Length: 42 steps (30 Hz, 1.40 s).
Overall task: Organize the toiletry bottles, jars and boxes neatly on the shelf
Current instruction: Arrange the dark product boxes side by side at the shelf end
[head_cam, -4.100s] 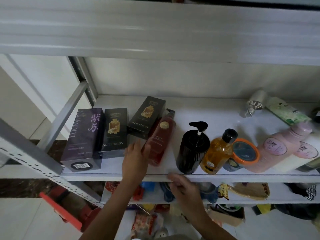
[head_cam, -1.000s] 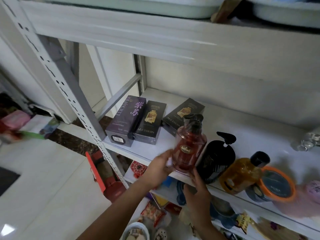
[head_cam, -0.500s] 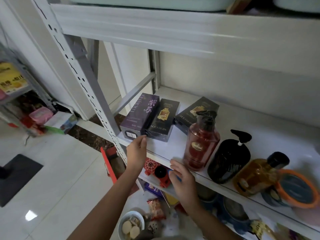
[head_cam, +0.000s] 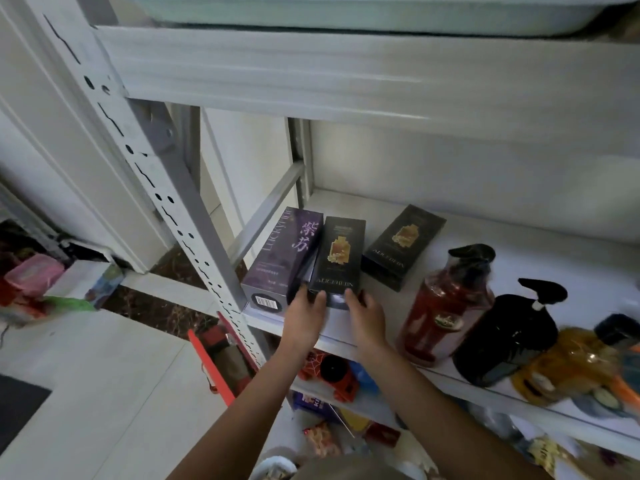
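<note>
Fingers (head_cam: 320,298) of the left hand (head_cam: 304,318) curl over the near left corner of the black box (head_cam: 337,258). Those of the right hand (head_cam: 367,318) curl onto its near right corner. Both hands grip that end between them, and the thumbs are mostly hidden.

The shelf (head_cam: 502,237) is a white board in a grey metal rack. A perforated post (head_cam: 156,174) stands at its front left corner, and a broad beam (head_cam: 311,81) of the next level runs overhead and carries a pale basin (head_cam: 311,12). A white wall closes the back. To the left and below lies a pale tiled floor (head_cam: 104,375). A lower shelf holds a red toy (head_cam: 334,374) and blurred packets.

The black box lies lengthwise, front to back and label up, with its long left side against the purple box (head_cam: 284,258). The purple box sits just left of the left hand, at the shelf's left end. A second black box (head_cam: 403,244) lies flat further back and to the right, apart from both hands. Right of the right hand, along the front edge, stand a red pump bottle (head_cam: 446,306), a black pump bottle (head_cam: 509,334) and a blurred amber bottle (head_cam: 571,365).
</note>
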Motion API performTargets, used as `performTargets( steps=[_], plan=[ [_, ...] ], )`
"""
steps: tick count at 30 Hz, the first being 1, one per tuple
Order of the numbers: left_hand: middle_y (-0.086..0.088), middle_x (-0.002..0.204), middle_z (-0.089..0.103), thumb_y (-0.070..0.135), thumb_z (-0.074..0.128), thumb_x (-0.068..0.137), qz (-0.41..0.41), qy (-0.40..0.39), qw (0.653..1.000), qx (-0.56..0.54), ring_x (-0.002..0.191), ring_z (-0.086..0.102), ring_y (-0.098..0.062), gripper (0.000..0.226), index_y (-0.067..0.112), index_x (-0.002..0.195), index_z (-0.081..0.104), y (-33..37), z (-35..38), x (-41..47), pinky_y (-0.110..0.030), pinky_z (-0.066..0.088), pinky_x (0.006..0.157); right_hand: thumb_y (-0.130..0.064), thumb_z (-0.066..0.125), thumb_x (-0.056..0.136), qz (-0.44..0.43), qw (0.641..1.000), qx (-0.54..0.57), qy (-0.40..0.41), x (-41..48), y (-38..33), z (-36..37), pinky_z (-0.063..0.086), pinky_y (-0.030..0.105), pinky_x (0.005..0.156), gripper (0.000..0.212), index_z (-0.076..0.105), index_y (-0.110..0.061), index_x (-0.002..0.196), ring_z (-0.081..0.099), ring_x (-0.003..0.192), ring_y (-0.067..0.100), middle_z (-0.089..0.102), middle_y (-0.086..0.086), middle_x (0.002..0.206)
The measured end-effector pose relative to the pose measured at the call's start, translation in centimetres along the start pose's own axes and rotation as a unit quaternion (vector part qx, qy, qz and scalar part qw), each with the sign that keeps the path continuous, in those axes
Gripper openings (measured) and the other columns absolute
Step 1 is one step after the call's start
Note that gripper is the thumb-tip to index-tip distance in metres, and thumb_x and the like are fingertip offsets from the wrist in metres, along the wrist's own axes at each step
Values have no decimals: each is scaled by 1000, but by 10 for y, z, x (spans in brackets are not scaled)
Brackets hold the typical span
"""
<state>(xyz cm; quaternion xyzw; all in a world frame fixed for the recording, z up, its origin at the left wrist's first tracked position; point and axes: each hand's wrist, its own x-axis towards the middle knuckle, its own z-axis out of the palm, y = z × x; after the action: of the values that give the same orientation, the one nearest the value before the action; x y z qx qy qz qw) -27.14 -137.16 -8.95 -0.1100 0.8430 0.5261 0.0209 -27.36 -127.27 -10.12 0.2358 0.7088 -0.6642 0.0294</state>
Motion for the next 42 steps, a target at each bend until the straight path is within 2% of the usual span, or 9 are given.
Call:
performTargets(
  steps=[4, 10, 14, 19, 24, 29, 34, 38, 42],
  plan=[
    [-2, 100, 65, 28, 47, 98, 4, -38, 999, 15, 93, 61, -22, 27, 11, 117, 55, -3, -4, 16, -32, 46, 79, -30, 54, 93, 12, 998, 0, 54, 10, -2, 9, 41, 27, 82, 33, 62, -11, 118, 57, 99, 19, 65, 7, 111],
    [3, 101, 62, 23, 45, 99, 37, -15, 998, 37, 83, 56, -5, 22, 17, 117, 55, -12, 0, 13, -19, 40, 70, -26, 55, 93, 17, 998, 26, 54, 10, 0, 9, 41, 29, 80, 19, 66, -13, 102, 55, 86, 13, 63, 0, 90],
    [1, 83, 62, 28, 46, 98, 43, 7, 999, 33, 75, 58, -16, 19, 16, 100, 60, -21, -1, 7, -24, 40, 62, -21, 57, 92, -1, 997, 37, 61, 3, 4, 3, 43, 31, 82, 10, 67, -19, 91, 59, 88, 16, 67, 3, 92],
    [7, 78, 66, 30, 57, 92, 50, 10, 999, -11, 72, 59, -9, 14, 21, 91, 67, -33, -9, -3, -22, 41, 61, -16, 61, 90, 7, 992, 106, 64, -11, 17, 0, 47, 22, 71, 16, 70, -17, 103, 64, 91, 12, 70, 0, 98],
    [10, 87, 71, 23, 65, 88, 59, -1, 996, -69, 83, 64, -6, 16, 24, 103, 71, -41, -18, -6, -22, 50, 74, -11, 61, 88, -20, 991, 120, 62, -17, 24, -2, 49, 34, 94, 20, 69, -16, 106, 63, 103, 19, 67, 5, 110],
    [10, 94, 71, 20, 69, 84, 69, -2, 992, -107, 89, 65, -3, 29, 19, 113, 68, -53, -18, -14, -21, 53, 82, -8, 61, 88, -62, 990, 118, 40, -27, 35, -6, 48, 35, 99, 25, 68, -13, 112, 61, 110, 19, 65, 3, 117],
    [23, 95, 60, 12, 69, 84, 69, -2, 989, -129, 92, 57, 9, 43, 15, 125, 56, -54, -20, -16, 0, 42, 79, -3, 64, 85, -83, 989, 121, 36, -35, 39, -6, 44, 36, 104, 35, 67, -21, 115, 58, 115, 14, 63, -6, 122],
    [15, 101, 64, 12, 67, 85, 77, -1, 990, -121, 96, 59, 7, 44, 28, 122, 52, -56, -23, -17, -3, 43, 82, -1, 65, 83, -99, 989, 99, 46, -40, 37, -4, 46, 30, 101, 40, 63, -28, 114, 57, 113, 6, 62, -11, 121],
    [11, 102, 66, 11, 68, 84, 94, 20, 990, -100, 93, 59, 8, 42, 27, 121, 57, -60, -22, -19, -8, 46, 84, 1, 65, 83, -95, 989, 99, 50, -43, 32, -3, 50, 29, 95, 41, 62, -18, 119, 61, 105, 5, 65, -7, 117]
  ],
)
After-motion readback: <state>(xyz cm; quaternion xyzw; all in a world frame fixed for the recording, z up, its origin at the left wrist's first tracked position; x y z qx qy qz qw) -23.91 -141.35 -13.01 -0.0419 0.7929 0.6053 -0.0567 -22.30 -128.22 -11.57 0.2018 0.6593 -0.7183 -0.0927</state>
